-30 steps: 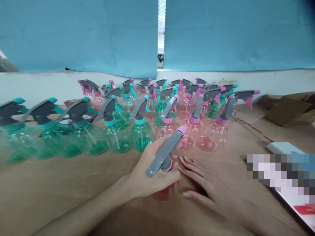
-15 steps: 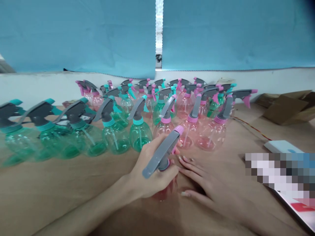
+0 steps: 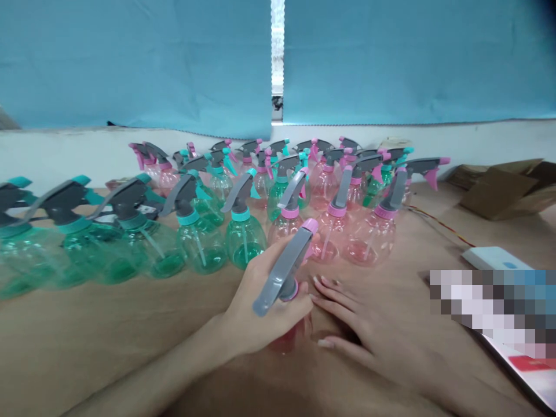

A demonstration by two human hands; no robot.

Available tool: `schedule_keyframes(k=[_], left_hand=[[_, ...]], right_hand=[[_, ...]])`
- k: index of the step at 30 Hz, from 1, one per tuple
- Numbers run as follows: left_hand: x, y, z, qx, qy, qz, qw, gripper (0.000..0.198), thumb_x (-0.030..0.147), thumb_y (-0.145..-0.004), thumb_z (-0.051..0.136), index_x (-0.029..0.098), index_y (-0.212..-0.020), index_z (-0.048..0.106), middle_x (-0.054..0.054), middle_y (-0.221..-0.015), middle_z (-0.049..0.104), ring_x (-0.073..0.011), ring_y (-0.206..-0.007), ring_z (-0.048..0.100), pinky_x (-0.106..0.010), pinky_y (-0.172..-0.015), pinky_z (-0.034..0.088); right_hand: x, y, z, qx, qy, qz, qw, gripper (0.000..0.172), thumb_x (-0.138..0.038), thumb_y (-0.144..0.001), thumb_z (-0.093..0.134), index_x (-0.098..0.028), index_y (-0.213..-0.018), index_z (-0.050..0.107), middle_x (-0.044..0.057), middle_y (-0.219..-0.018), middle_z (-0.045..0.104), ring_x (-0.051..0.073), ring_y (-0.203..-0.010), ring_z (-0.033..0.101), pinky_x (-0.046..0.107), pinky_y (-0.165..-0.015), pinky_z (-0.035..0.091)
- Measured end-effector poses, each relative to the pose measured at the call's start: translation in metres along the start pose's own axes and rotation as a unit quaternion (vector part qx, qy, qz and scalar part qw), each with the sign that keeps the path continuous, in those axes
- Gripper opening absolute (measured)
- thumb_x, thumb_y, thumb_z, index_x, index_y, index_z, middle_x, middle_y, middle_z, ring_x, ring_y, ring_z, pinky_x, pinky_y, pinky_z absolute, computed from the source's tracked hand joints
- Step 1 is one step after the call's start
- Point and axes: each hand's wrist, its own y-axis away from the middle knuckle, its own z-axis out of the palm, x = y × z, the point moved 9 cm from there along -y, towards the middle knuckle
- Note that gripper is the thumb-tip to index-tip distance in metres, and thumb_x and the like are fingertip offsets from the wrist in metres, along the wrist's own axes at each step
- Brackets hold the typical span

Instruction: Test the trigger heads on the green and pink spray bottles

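Note:
My left hand [image 3: 264, 307] is wrapped round the neck of a pink spray bottle [image 3: 284, 272] with a grey sprayer head and pink nozzle. Its clear pink body is mostly hidden behind the hand. Beside it, my right hand [image 3: 356, 318] lies on the table, fingers stretched out and holding nothing, fingertips close to the left hand. Just beyond stand more pink spray bottles [image 3: 369, 243]. Toward the left runs a row of green spray bottles [image 3: 204, 252] with grey heads and teal collars.
Several more pink and green bottles crowd the back of the wooden table [image 3: 143, 347] by the wall. At right are an open cardboard box [image 3: 499, 188], a white device [image 3: 497, 258] with a wire, and a partly blurred-out flat object [image 3: 525, 370]. Blue cloth [image 3: 139, 63] hangs behind.
The view has shifted very slightly, so the bottles sit a little further left. Both hands keep nearly the same pose, the left still round the pink spray bottle.

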Motion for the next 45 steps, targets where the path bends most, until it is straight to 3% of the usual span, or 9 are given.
schedule_keyframes(k=[6,12,25,31,36,45], left_hand=[[-0.0032,0.0002,0.0055,-0.017,0.078,0.000,0.997,0.045,0.011,-0.067,0.055,0.023,-0.110,0.050,0.002,-0.077,0.058,-0.0139,-0.063,0.057,-0.024,-0.063,0.048],[-0.0037,0.0006,0.0089,-0.037,0.115,-0.001,0.993,0.047,0.009,-0.068,0.054,0.025,-0.112,0.048,0.003,-0.076,0.055,-0.0136,-0.063,0.055,-0.023,-0.058,0.046],[-0.0013,0.0001,0.0043,-0.028,0.096,-0.006,0.995,0.047,0.010,-0.066,0.055,0.023,-0.112,0.051,0.002,-0.078,0.059,-0.0139,-0.063,0.056,-0.024,-0.061,0.050],[0.0023,-0.0011,0.0026,-0.024,0.073,0.006,0.997,0.040,0.008,-0.068,0.055,0.022,-0.105,0.053,0.003,-0.078,0.055,-0.0114,-0.061,0.052,-0.021,-0.059,0.047],[0.0027,-0.0019,0.0023,-0.021,0.087,-0.002,0.996,0.034,0.007,-0.067,0.055,0.021,-0.098,0.053,0.001,-0.086,0.056,-0.0122,-0.067,0.057,-0.022,-0.064,0.050],[0.0028,-0.0017,0.0016,-0.026,0.078,-0.021,0.996,0.030,0.012,-0.064,0.053,0.022,-0.093,0.054,0.001,-0.077,0.057,-0.0132,-0.060,0.054,-0.024,-0.057,0.047]], right_hand=[[0.0011,0.0016,0.0007,0.010,-0.013,-0.006,1.000,0.061,-0.055,-0.091,0.047,-0.024,-0.143,0.038,0.005,-0.152,0.030,0.026,-0.140,0.027,0.049,-0.113,0.026],[0.0017,0.0009,0.0026,0.003,-0.011,-0.003,1.000,0.061,-0.055,-0.092,0.046,-0.024,-0.143,0.038,0.005,-0.153,0.026,0.025,-0.140,0.025,0.048,-0.113,0.025],[0.0000,0.0014,-0.0013,0.018,-0.031,-0.014,0.999,0.059,-0.052,-0.092,0.049,-0.025,-0.144,0.036,0.005,-0.152,0.030,0.026,-0.140,0.026,0.050,-0.114,0.024],[-0.0016,0.0006,-0.0011,0.005,-0.022,-0.011,1.000,0.061,-0.055,-0.091,0.047,-0.024,-0.143,0.037,0.005,-0.153,0.029,0.025,-0.140,0.025,0.049,-0.114,0.024],[-0.0009,0.0004,-0.0015,0.007,-0.020,-0.007,1.000,0.060,-0.055,-0.091,0.047,-0.023,-0.142,0.040,0.006,-0.151,0.032,0.025,-0.140,0.027,0.049,-0.114,0.025],[0.0000,0.0018,-0.0001,0.015,-0.032,-0.015,0.999,0.060,-0.052,-0.092,0.048,-0.025,-0.143,0.036,0.005,-0.152,0.030,0.026,-0.140,0.026,0.049,-0.113,0.025]])
